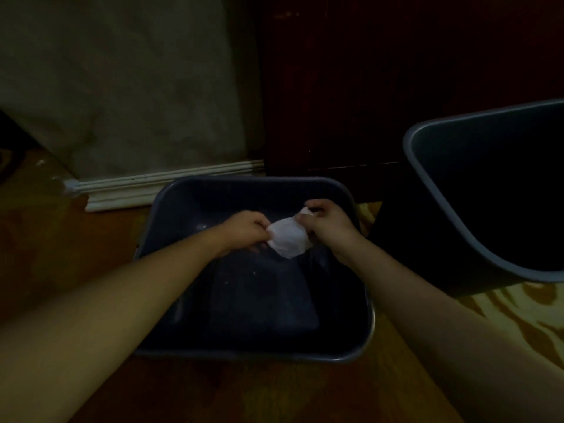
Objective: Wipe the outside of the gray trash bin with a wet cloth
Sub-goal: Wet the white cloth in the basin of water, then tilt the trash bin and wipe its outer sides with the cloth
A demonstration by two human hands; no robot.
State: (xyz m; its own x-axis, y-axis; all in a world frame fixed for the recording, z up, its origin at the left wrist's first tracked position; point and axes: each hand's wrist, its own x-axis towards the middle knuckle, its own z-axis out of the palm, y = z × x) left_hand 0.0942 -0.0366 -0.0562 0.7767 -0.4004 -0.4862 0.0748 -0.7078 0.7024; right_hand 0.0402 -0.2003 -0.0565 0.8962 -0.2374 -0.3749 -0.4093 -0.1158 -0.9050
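A white cloth [288,241] is bunched between both hands above a dark basin [363,349] on the floor. My left hand [244,228] grips its left side and my right hand [328,222] pinches its upper right end. The basin seems to hold water, with faint glints on the surface. The gray trash bin [427,190] stands at the right, its open mouth facing me, apart from both hands. The room is very dim.
A white baseboard [146,186] runs along a pale wall behind the basin. Dark wooden furniture [381,87] rises at the back, between the basin and the bin. The wooden floor [76,239] spreads left and in front.
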